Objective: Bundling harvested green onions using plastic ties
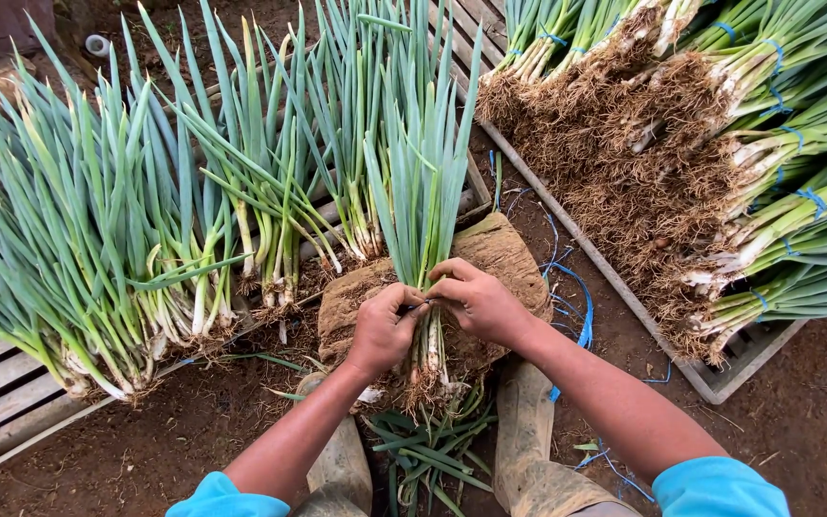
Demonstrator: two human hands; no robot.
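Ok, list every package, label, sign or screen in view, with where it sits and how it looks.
None: no package, label, sign or screen shows.
Nearest to wrapping: blue ties around the green onion bundles stacked on the right.
Loose blue string lies on the soil by the right hand.
The left hand and right hand grip one bunch over brown sacking.
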